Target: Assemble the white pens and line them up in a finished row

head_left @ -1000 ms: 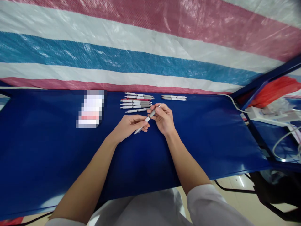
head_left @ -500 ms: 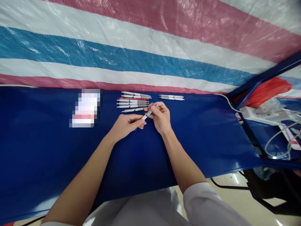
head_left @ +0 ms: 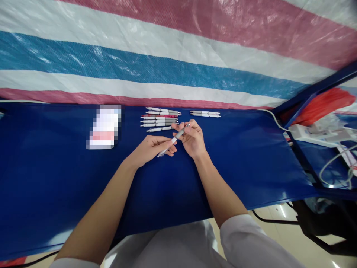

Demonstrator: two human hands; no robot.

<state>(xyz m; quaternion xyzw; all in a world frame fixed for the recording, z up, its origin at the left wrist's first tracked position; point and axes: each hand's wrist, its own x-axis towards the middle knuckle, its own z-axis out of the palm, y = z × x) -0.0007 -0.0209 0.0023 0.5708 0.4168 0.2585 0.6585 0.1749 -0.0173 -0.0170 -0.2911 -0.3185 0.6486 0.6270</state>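
A white pen with a grey grip (head_left: 179, 134) is held at a slant above the table, its metal tip pointing up and to the right. My left hand (head_left: 150, 150) is closed on the pen's white barrel, thumb on top, and the clear clip end sticks out below the fingers. Curled around the grey grip and tip is my right hand (head_left: 194, 139), its thumb close to the tip. Just beyond my hands lies a row of several pens (head_left: 158, 121), one of them red. Two more white and grey pens (head_left: 205, 113) lie side by side farther right.
A blurred-out flat white item (head_left: 104, 126) lies on the blue table (head_left: 55, 178) at left. A striped plastic sheet (head_left: 156, 70) hangs behind. At right are a metal frame, a red bag (head_left: 323, 106), a white power strip (head_left: 309, 136) and cables.
My right thumb and fingers have loosened and shifted on the pen, so more of its grey grip shows. The clip end is now more visible below my left hand. The view has shifted slightly.
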